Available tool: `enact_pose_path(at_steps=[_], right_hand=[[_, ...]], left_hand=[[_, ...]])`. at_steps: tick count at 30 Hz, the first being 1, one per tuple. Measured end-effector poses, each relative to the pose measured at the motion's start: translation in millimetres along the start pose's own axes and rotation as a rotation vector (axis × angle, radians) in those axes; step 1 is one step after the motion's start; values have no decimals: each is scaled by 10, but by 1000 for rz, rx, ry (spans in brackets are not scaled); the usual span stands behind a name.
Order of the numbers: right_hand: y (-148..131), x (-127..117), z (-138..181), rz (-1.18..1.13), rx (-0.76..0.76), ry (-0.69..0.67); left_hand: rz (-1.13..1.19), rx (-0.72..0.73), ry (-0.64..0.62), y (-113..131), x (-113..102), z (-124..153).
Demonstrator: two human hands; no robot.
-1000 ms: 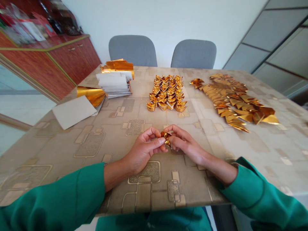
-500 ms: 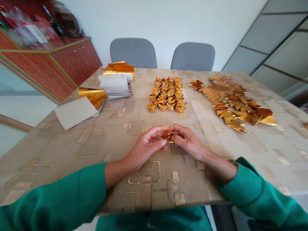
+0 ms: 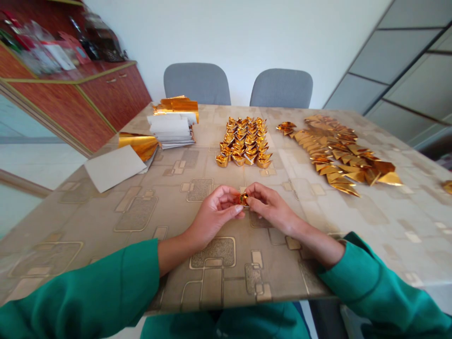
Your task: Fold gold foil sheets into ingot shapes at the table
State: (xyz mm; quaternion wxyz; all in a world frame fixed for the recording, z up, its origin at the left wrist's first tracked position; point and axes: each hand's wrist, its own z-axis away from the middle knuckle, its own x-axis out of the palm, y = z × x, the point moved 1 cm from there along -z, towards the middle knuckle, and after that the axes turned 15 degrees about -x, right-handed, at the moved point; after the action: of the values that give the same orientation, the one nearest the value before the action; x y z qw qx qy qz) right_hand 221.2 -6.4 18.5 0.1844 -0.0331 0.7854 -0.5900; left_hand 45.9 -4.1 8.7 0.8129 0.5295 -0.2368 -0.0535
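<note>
Gold foil piece (image 3: pixel 243 199) is pinched by left hand (image 3: pixel 214 212) and right hand (image 3: pixel 272 209); rowed boat shapes (image 3: pixel 245 143) look done, flatter folded pieces (image 3: pixel 344 157) seemingly remain.

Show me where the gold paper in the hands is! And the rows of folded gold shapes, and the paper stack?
Gold paper (image 3: pixel 243 198): head view, on its shiny middle.
Rows of folded gold shapes (image 3: pixel 251 140): head view, mid-block.
Paper stack (image 3: pixel 172 126): head view, on its white sheets.
</note>
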Motion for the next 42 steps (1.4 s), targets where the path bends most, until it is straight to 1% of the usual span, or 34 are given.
enact_pose_path(at_steps=[5, 10, 16, 20, 22, 25, 28, 30, 31, 33, 36, 37, 39, 42], right_hand=[[-8, 8, -10, 28, 3, 49], [-41, 9, 8, 3, -7, 13], [-66, 27, 0, 142, -31, 33], [-109, 2, -5, 252, -93, -7], [-104, -5, -7, 323, -149, 1], [-63, 9, -10, 364, -246, 42], [-40, -25, -27, 353, -302, 60], [-51, -162, -75, 383, -318, 87], [-57, -279, -118, 417, -323, 118], [-41, -603, -251, 524, -298, 199], [92, -1192, -546, 843, -219, 318], [168, -1374, -658, 963, -163, 324], [348, -1672, -882, 1202, -12, 263], [613, -1932, -1193, 1288, 57, 222]], left_hand=[[-42, 18, -1, 19, -2, 9], [-51, 21, -10, 26, -6, 13], [-129, 61, -17, -22, -12, -18], [-114, 107, 67, -13, -54, -51], [-82, 113, 99, 2, -71, -63], [-71, 98, 97, 11, -77, -67], [-103, 93, 95, 5, -78, -54], [-147, 106, 120, -1, -84, -42], [-172, 116, 133, -5, -87, -37], [-222, 133, 141, -13, -92, -33], [-276, 156, 127, -28, -92, -36], [-293, 159, 128, -32, -92, -37], [-325, 147, 142, -37, -90, -38], [-358, 102, 155, -36, -92, -31]])
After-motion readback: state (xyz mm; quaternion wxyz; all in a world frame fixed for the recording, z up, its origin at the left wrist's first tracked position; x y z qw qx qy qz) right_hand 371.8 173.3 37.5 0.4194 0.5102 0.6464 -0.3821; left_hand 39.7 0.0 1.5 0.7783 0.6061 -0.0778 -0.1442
